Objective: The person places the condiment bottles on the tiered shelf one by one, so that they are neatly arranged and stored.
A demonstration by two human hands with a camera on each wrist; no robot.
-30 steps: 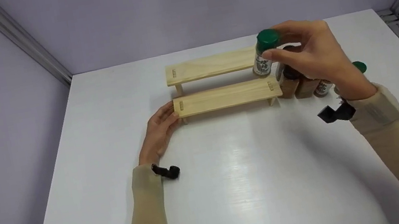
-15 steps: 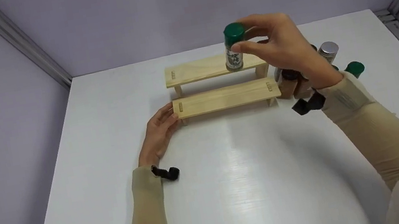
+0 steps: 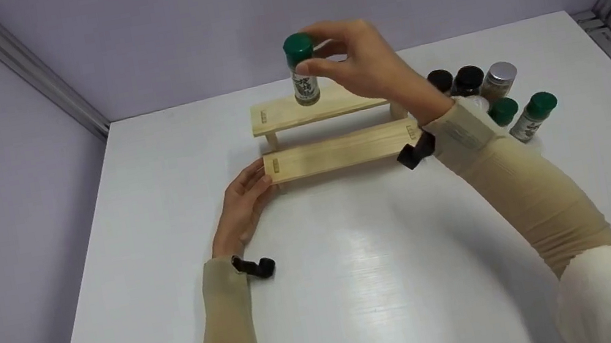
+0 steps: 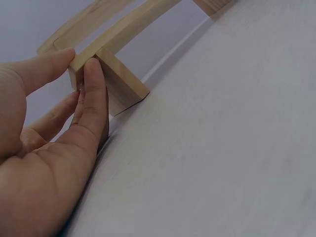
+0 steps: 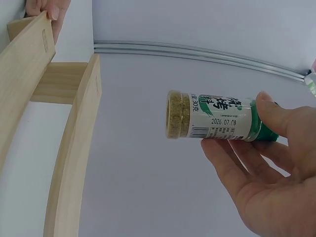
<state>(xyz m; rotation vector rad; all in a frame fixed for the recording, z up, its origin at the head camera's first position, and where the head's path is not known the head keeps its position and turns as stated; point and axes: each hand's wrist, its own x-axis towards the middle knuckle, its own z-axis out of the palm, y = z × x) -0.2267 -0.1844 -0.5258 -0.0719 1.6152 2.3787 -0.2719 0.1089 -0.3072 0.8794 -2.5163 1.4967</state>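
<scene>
1. At upper centre of head frame: right hand (image 3: 364, 59) grip clamped on green-capped jar (image 3: 306, 85), midair.
2. Centre-left: left hand (image 3: 240, 208) grip pinching front wooden shelf (image 3: 340, 153).
3. Right: other jars (image 3: 499, 80) on tabletop (image 3: 317, 312).

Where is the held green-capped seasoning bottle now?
Held in the right hand, the green-capped seasoning bottle is near top centre of the head view, overlapping the rear wooden shelf; the right wrist view shows them apart.

Green-capped jar (image 5: 222, 116) | label (image 5: 220, 118): "2026.07.08" | "30克" | "烤料" | barcode (image 5: 199, 132) | smaller print (image 5: 223, 132) unclear
</scene>
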